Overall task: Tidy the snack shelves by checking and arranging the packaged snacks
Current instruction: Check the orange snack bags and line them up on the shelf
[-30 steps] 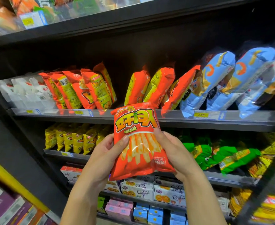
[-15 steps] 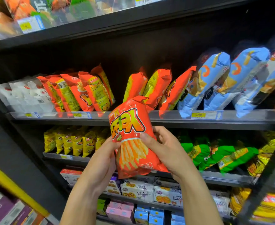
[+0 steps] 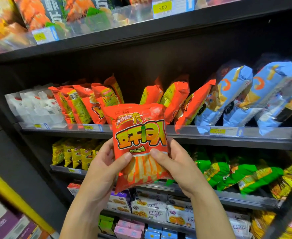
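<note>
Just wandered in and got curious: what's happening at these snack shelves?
A person is holding one orange snack bag up in front of the shelves, with the left hand and right hand gripping its sides, thumbs on the front. Its print appears upside down. Matching orange bags stand on the shelf just behind, with a gap in their row. The held bag is not on any shelf yet.
</note>
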Demonstrator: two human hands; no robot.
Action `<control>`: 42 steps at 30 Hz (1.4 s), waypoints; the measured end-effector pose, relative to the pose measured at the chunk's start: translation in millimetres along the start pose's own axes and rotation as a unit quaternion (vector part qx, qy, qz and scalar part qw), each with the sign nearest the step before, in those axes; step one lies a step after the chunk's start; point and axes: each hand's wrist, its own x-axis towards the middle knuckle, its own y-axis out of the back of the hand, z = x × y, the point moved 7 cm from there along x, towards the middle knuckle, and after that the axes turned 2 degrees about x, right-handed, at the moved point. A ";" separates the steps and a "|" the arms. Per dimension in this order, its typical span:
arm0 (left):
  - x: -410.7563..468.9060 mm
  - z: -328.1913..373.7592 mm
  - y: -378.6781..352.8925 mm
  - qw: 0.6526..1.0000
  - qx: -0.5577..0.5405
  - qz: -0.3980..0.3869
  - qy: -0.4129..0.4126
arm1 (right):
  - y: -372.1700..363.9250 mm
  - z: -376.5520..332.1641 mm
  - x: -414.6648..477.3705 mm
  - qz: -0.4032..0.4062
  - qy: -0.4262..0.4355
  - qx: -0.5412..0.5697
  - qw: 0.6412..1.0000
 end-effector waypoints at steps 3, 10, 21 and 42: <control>4.8 6.7 9.8 0.999 0.040 0.005 0.000 | -8.2 -4.6 13.0 -0.019 0.007 -0.014 1.000; 29.1 41.8 38.6 0.996 0.015 0.075 -0.044 | -37.9 -42.2 66.4 -0.068 0.041 -0.165 0.983; 113.4 106.6 59.2 0.925 0.188 0.257 -0.207 | -27.2 -135.9 150.4 0.035 0.317 -0.761 0.565; 199.6 45.3 20.6 0.881 0.303 0.329 -0.151 | -1.5 -119.7 185.1 -0.028 0.307 -0.848 0.432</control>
